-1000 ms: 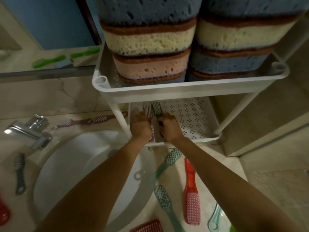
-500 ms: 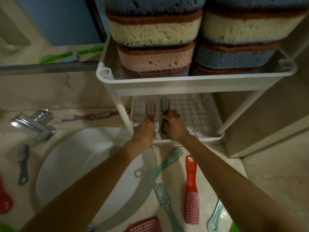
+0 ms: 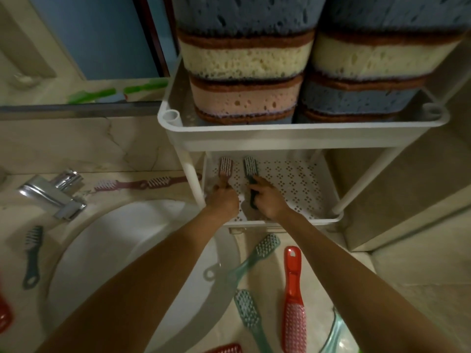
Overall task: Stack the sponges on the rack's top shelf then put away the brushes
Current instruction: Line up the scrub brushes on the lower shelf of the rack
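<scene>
On the rack's lower shelf [image 3: 300, 184], under the top shelf [image 3: 300, 135] where the sponges [image 3: 244, 57] stand in two stacks, I have both hands side by side, each on a brush. My left hand [image 3: 223, 200] has its fingers [image 3: 224, 186] curled round the handle of the pink brush [image 3: 225, 167]. My right hand [image 3: 269, 200] grips the handle of the dark green brush [image 3: 251, 167] (its thumb is hidden, so I can't say how it clamps). Both brushes lie bristles up, heads toward the back, parallel and just beside each other at the shelf's left side. I judge that this keeps the row tight and leaves the bare right part for the others. My forearms reach forward past the sink [image 3: 76, 250], nearly straight, knuckles up, wrists low enough to pass under the top shelf's edge. Waiting on the tabletop [image 3: 270, 276] are a teal brush [image 3: 266, 247], a second teal brush [image 3: 246, 308], a red brush [image 3: 293, 289] and, left of the sink, a dark brush [image 3: 31, 253].
</scene>
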